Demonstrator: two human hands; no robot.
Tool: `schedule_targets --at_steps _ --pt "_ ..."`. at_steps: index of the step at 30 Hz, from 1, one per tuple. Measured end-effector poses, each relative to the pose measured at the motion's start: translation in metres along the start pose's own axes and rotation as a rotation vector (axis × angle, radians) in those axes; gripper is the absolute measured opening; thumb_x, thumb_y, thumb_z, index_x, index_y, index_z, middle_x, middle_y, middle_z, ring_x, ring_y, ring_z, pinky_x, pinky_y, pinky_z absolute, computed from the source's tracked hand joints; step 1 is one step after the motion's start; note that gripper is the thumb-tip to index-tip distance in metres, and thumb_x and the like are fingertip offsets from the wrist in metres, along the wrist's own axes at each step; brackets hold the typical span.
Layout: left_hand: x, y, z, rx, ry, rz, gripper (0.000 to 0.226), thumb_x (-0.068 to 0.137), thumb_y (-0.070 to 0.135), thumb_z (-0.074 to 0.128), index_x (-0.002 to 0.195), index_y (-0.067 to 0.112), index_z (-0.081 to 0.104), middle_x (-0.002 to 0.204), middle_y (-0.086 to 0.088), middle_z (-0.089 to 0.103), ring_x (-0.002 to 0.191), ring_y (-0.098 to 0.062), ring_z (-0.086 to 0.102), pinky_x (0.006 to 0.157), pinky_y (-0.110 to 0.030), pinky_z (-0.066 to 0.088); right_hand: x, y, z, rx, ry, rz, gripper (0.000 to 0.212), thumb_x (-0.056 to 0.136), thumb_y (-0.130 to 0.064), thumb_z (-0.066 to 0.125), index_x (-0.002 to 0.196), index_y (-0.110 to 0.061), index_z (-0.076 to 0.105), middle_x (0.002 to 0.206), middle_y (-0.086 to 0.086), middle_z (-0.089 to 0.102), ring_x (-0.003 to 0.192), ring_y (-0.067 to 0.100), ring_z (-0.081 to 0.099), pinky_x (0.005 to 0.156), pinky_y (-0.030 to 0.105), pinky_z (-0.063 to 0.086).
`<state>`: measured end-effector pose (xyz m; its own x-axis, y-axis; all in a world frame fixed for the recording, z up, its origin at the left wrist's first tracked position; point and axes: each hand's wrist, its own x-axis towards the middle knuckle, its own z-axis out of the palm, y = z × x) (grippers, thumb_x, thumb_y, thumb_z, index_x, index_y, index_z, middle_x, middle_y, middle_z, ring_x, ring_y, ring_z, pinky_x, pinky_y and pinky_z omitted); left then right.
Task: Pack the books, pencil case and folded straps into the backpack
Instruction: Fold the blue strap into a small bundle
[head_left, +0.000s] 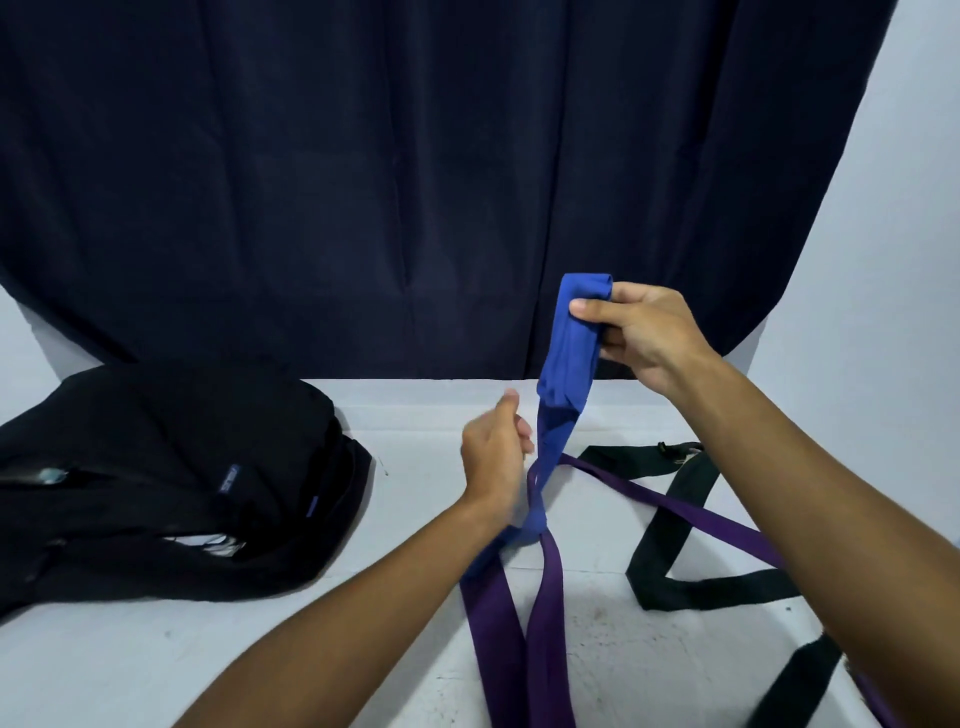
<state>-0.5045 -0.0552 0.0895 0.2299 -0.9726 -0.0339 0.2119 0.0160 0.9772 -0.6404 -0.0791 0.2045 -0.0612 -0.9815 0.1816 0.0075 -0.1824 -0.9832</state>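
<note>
Now, right hand: up in the middle right of the frame, thumb and fingers pinching the folded top of the blue strap.
Left hand: lower, in the middle, fingers curled by the hanging blue strap; cannot tell if they grip it.
Purple strap: flat on the white table, bottom middle, under the blue one.
Black strap: loose at the lower right.
Backpack: black, lying at the left, well apart from the straps.
</note>
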Motion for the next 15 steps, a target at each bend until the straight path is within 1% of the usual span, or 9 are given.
schedule_targets --at_steps 1,2,3,4,5,7,10,13,15 --pt "-0.003 -0.002 -0.001 -0.042 -0.078 -0.172 0.051 0.100 0.043 0.043 0.074 0.002 0.058 0.068 -0.011 0.062 0.051 -0.017 0.050 0.049 -0.025 0.038 -0.002 -0.001 0.000 -0.009 -0.020 -0.014 0.016 0.079 -0.007 0.075 0.095 -0.007 0.071 0.082 0.004 0.073 0.072 0.015 0.070 0.067 0.026 0.056" --pt "-0.003 -0.002 -0.001 -0.125 -0.160 -0.328 0.056 0.100 0.049 0.038 0.086 0.002 0.063 0.080 -0.014 0.069 0.058 -0.022 0.061 0.052 -0.027 0.044 -0.005 -0.002 0.001 -0.022 -0.050 -0.026 0.015 0.079 -0.006 0.075 0.094 -0.008 0.072 0.083 0.003 0.073 0.074 0.016 0.071 0.069 0.028 0.056" --pt "0.002 0.000 -0.002 -0.256 -0.219 -0.450 0.062 0.099 0.054 0.034 0.100 -0.001 0.063 0.095 -0.019 0.071 0.073 -0.029 0.068 0.061 -0.033 0.051 -0.008 -0.002 0.002 -0.037 -0.085 -0.033 0.015 0.079 -0.005 0.075 0.093 -0.009 0.072 0.084 0.004 0.073 0.076 0.017 0.071 0.071 0.030 0.056" --pt "0.010 0.002 -0.002 -0.424 -0.264 -0.536 0.069 0.098 0.057 0.033 0.111 -0.005 0.059 0.108 -0.024 0.069 0.089 -0.036 0.069 0.074 -0.042 0.054 -0.013 -0.001 0.004 -0.053 -0.120 -0.035 0.014 0.079 -0.004 0.074 0.092 -0.010 0.072 0.085 0.004 0.073 0.078 0.018 0.070 0.073 0.032 0.055" --pt "0.018 0.006 -0.002 -0.579 -0.288 -0.589 0.075 0.097 0.060 0.034 0.119 -0.009 0.054 0.116 -0.028 0.065 0.101 -0.041 0.065 0.086 -0.049 0.052 -0.017 0.001 0.005 -0.067 -0.155 -0.033 0.014 0.079 -0.003 0.074 0.091 -0.009 0.071 0.085 0.006 0.072 0.078 0.019 0.070 0.074 0.034 0.055" --pt "0.030 0.017 -0.002 -0.740 -0.337 -0.613 0.083 0.094 0.063 0.036 0.120 -0.015 0.051 0.116 -0.032 0.063 0.108 -0.044 0.061 0.101 -0.053 0.044 -0.027 0.006 0.009 -0.081 -0.216 -0.020 0.013 0.078 -0.001 0.073 0.090 -0.005 0.069 0.083 0.010 0.070 0.075 0.021 0.068 0.074 0.036 0.054" --pt "0.042 0.037 -0.003 -0.710 -0.385 -0.569 0.077 0.092 0.057 0.042 0.104 -0.018 0.056 0.102 -0.035 0.065 0.102 -0.043 0.061 0.101 -0.053 0.042 -0.043 0.017 0.013 -0.084 -0.284 0.000 0.017 0.076 0.001 0.074 0.092 0.001 0.069 0.084 0.016 0.070 0.074 0.022 0.068 0.071 0.036 0.055" --pt "0.057 0.052 -0.009 -0.696 -0.458 -0.563 0.074 0.088 0.047 0.053 0.115 -0.022 0.053 0.114 -0.038 0.060 0.110 -0.045 0.058 0.097 -0.054 0.043 -0.057 0.030 0.013 -0.055 -0.333 0.045 0.019 0.076 0.003 0.073 0.095 0.000 0.071 0.086 0.015 0.072 0.075 0.020 0.069 0.067 0.028 0.056" --pt "0.067 0.055 -0.014 -0.697 -0.441 -0.538 0.073 0.085 0.041 0.058 0.125 -0.020 0.049 0.123 -0.035 0.058 0.118 -0.042 0.057 0.103 -0.050 0.042 -0.064 0.038 0.012 -0.034 -0.379 0.102 0.020 0.077 0.003 0.073 0.096 -0.003 0.071 0.086 0.012 0.073 0.078 0.019 0.069 0.071 0.029 0.054"
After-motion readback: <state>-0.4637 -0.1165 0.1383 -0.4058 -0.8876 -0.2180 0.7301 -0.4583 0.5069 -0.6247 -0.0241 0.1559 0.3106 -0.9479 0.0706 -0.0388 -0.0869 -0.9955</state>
